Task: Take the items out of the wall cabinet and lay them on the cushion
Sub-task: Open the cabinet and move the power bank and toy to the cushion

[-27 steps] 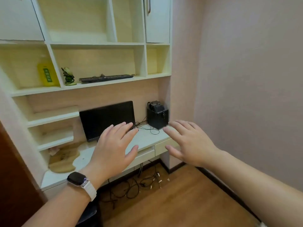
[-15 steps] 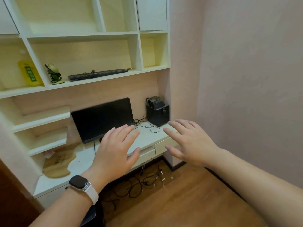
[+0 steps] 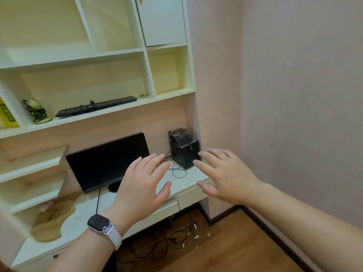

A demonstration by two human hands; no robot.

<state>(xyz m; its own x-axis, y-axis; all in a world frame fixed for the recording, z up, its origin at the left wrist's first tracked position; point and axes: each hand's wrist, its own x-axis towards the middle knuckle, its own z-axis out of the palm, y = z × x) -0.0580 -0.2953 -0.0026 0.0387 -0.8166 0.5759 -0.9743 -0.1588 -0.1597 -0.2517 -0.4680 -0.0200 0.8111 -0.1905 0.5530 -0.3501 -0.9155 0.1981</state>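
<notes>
The wall cabinet (image 3: 145,50) of pale open shelves hangs above a desk. On its lower shelf lie a long black keyboard (image 3: 96,107), a small green figure wrapped in black cord (image 3: 36,110) and, cut off at the left edge, a yellow bottle (image 3: 6,114). My left hand (image 3: 143,185), with a watch on its wrist, and my right hand (image 3: 225,177) float side by side in front of the desk, fingers straight and spread, holding nothing. Both are well below the shelf items. No cushion is in view.
On the white desk (image 3: 184,181) stand a black monitor (image 3: 108,161) and a black speaker box (image 3: 184,150) with loose wires. A closed cabinet door (image 3: 163,20) is top centre. A pink wall (image 3: 294,95) fills the right. Cables lie on the wooden floor (image 3: 225,250).
The view has swung rightward, so the shelves and desk slid left in frame. Both hands stay spread and empty in about the same pose.
</notes>
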